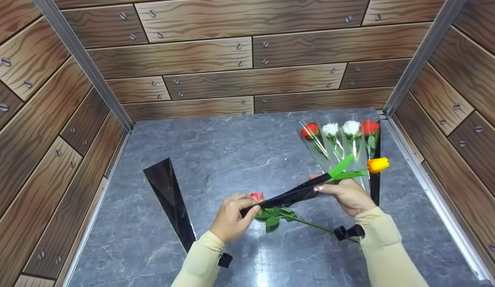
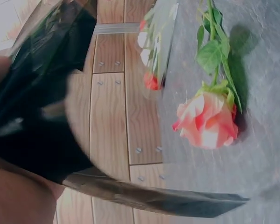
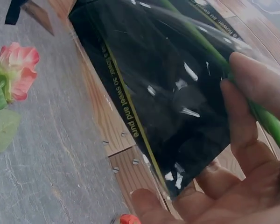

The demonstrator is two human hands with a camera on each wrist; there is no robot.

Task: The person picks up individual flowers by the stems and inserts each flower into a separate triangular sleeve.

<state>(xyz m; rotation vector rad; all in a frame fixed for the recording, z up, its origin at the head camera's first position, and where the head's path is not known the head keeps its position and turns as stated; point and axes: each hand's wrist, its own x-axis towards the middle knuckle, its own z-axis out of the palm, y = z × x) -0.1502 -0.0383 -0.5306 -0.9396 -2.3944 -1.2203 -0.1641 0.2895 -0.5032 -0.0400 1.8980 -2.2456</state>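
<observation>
My left hand [image 1: 233, 217] grips the narrow end of a black-and-clear flower sleeve [image 1: 291, 194], which slants up to the right. At the sleeve's wide end, my right hand [image 1: 351, 195] pinches the green stem of a yellow-orange tulip [image 1: 378, 165]. The stem [image 3: 203, 44] runs behind the sleeve's clear film, while the bloom and leaves stick out beyond the mouth. Gold lettering shows on the sleeve in the right wrist view. Beneath the hands lies a pink rose [image 2: 207, 119] with green leaves, partly hidden in the head view.
Another black flower sleeve [image 1: 167, 195] lies at the left on the grey marbled table [image 1: 215, 151]. Wrapped red and white roses [image 1: 352, 127] lie in a row at the back right. Wood-patterned walls [image 1: 199, 52] enclose the back and both sides.
</observation>
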